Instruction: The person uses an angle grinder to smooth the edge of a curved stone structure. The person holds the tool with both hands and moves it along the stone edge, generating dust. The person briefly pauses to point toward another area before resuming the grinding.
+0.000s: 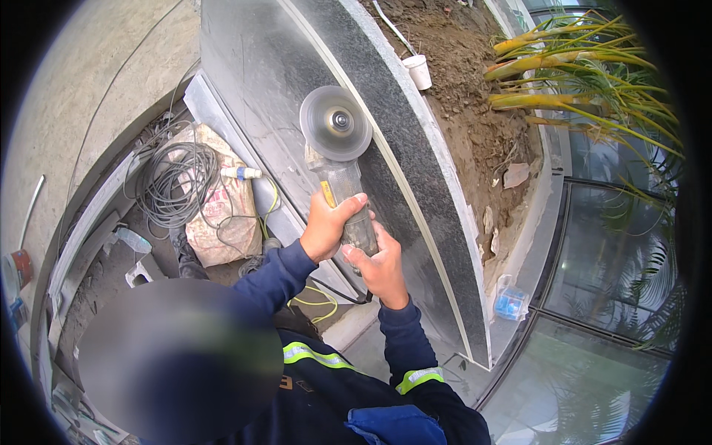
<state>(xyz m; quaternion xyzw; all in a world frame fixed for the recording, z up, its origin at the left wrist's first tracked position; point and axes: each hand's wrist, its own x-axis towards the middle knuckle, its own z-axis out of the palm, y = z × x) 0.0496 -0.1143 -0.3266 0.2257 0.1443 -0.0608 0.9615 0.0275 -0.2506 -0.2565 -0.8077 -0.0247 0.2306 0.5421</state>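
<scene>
Both my hands are wrapped round the grey, dust-covered body of an angle grinder (pixel 344 182). My left hand (pixel 326 226) is closed on its middle, thumb across the top. Closer to the rear end, my right hand (pixel 380 265) is closed on it too. At the far end, the round cutting disc (pixel 326 137) looks blurred at its face, with its centre nut showing. The disc lies over the dark grey stone slab (pixel 434 200), beside the pale strip (pixel 387 152) running along it. From this angle I cannot tell whether disc and stone touch.
On the left, a coiled grey cable (pixel 174 182) lies on a stained sack (pixel 222 219), near a white-and-blue plug (pixel 242 173). A yellow-green cord (pixel 320 302) runs below. Right of the slab are soil (pixel 452 119), a white cup (pixel 417 72), palm stems (pixel 545 67) and glass panels (pixel 593 371).
</scene>
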